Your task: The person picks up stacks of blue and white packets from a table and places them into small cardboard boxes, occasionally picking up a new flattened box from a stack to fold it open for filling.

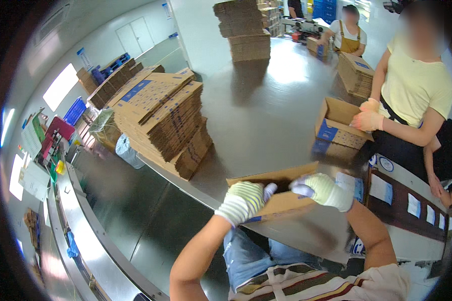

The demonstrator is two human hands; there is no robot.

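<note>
A brown cardboard box [286,204] stands partly opened out at the near edge of the metal table, right in front of me. My left hand [243,201], in a striped white and yellow-green glove, is closed on its left end, the thumb toward the opening. Over the right end is my right hand [326,190], gloved alike, its fingers curled at the edge of the opening. The inside of the box is dark, and its bottom cannot be made out. A small blue and white packet [350,185] lies just right of the box.
Stacks of flat cartons [173,120] stand at the left table edge, with another stack [243,32] at the far end. A co-worker [412,80] handles an open carton [336,125] on the right. Beside it, a dark conveyor belt [399,203] carries several packets. Another person [349,37] works farther back.
</note>
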